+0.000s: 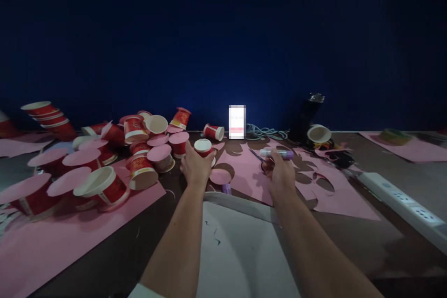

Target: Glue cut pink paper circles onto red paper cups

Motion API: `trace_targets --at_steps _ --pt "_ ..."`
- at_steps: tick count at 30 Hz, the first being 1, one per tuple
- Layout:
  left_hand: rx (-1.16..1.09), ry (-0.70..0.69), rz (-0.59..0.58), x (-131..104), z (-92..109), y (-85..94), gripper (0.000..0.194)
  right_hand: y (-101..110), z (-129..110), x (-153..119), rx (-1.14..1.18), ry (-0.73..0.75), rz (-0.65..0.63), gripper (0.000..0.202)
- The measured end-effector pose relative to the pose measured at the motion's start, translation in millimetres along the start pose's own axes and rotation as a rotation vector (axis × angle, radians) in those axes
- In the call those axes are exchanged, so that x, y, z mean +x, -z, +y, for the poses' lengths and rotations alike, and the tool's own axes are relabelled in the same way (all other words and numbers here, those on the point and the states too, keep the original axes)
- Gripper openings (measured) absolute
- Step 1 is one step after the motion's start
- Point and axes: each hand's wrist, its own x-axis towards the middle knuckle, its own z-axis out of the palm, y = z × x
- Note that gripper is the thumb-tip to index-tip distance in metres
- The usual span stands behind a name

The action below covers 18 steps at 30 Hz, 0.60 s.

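My left hand (196,165) is wrapped around a red paper cup (203,148), which stands with a pale end facing up. In my right hand (282,174) is a glue stick (288,154) with a purple end, lying crosswise in the fingers. A purple cap (226,189) sits between the hands, close to a pink paper disc (220,177). Beside my right hand lie scissors (256,154), partly hidden by it, on a pink sheet (240,174) with round holes cut in it.
Several red cups topped with pink discs (82,157) crowd the left side, with a leaning cup stack (49,118) behind. Further right are a black bottle (305,118), a tipped cup (319,134), a tape roll (394,137) and a power strip (401,205). A lit screen (237,121) stands at the back.
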Motion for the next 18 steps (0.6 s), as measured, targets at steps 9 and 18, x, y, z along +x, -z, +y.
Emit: trace_targets --at_steps 9,18 --pt "-0.108 -0.057 -0.119 3.8 -11.9 -12.6 0.105 -1.3 1.7 -3.7 -0.037 0.064 -0.038 0.039" --pt "0.001 -0.473 0.071 -18.3 10.5 5.5 0.033 -2.3 -18.0 0.7 0.163 0.028 0.145 0.029"
